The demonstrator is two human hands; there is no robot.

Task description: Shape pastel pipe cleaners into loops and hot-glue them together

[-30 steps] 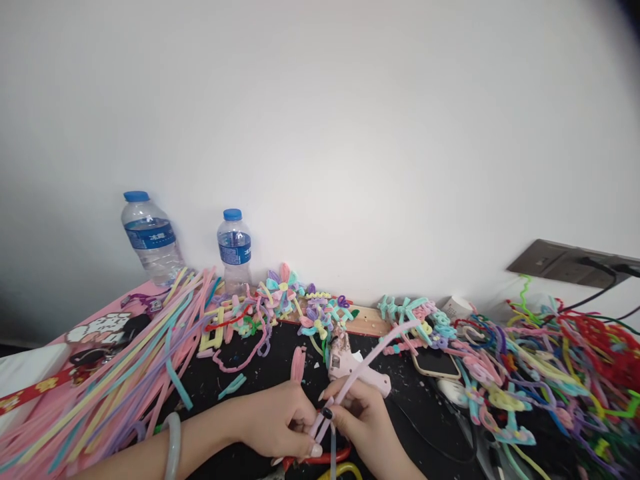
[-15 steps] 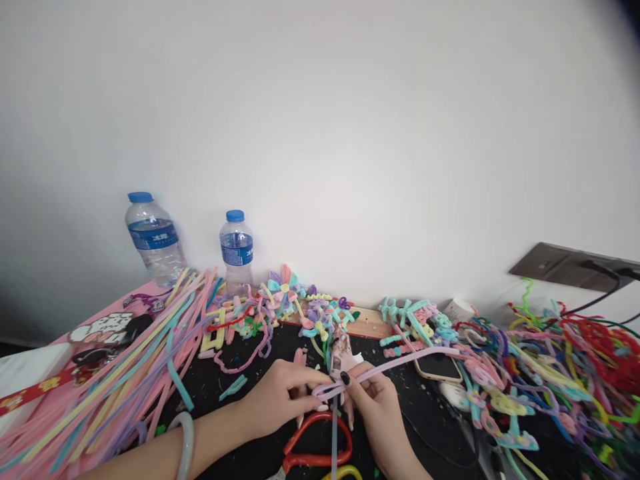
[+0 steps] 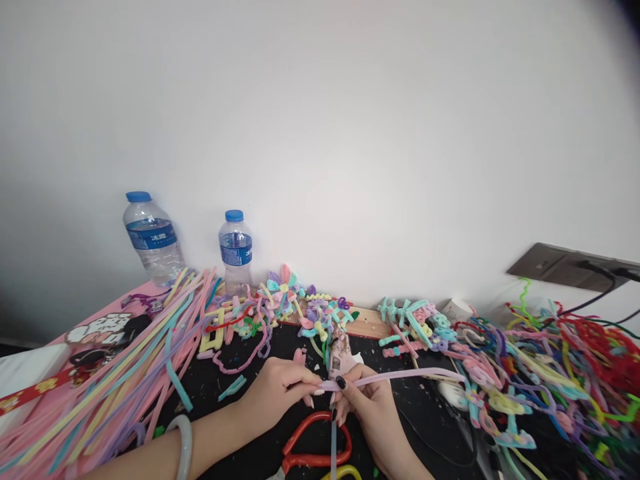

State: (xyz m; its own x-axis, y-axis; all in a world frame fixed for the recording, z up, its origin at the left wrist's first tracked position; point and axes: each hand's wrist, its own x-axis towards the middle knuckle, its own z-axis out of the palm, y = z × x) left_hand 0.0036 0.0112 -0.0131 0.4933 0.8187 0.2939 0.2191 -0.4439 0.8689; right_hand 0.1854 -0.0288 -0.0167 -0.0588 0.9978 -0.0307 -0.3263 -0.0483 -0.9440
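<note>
Both hands meet low in the middle over the black table (image 3: 250,460). My left hand (image 3: 280,395) pinches the near end of a lilac pipe cleaner (image 3: 400,375). My right hand (image 3: 367,413) grips the same pipe cleaner just beside it, thumb on top. The lilac pipe cleaner runs almost level to the right, over a phone. Another thin strand hangs down between the hands. Under the hands lies a red pipe-cleaner loop (image 3: 313,443). A pink glue gun (image 3: 341,355) lies just behind my fingers.
Two water bottles (image 3: 150,238) (image 3: 235,252) stand at the wall on the left. A sheaf of long pastel pipe cleaners (image 3: 115,380) fans across the left. Pipe-cleaner flowers (image 3: 300,307) lie at the back, a tangled heap (image 3: 560,367) fills the right, below a wall socket (image 3: 570,265).
The lilac pipe cleaner's free end has swung down from pointing up-right to nearly level. Both hands have moved slightly up and away from me, and the red loop now shows beneath them.
</note>
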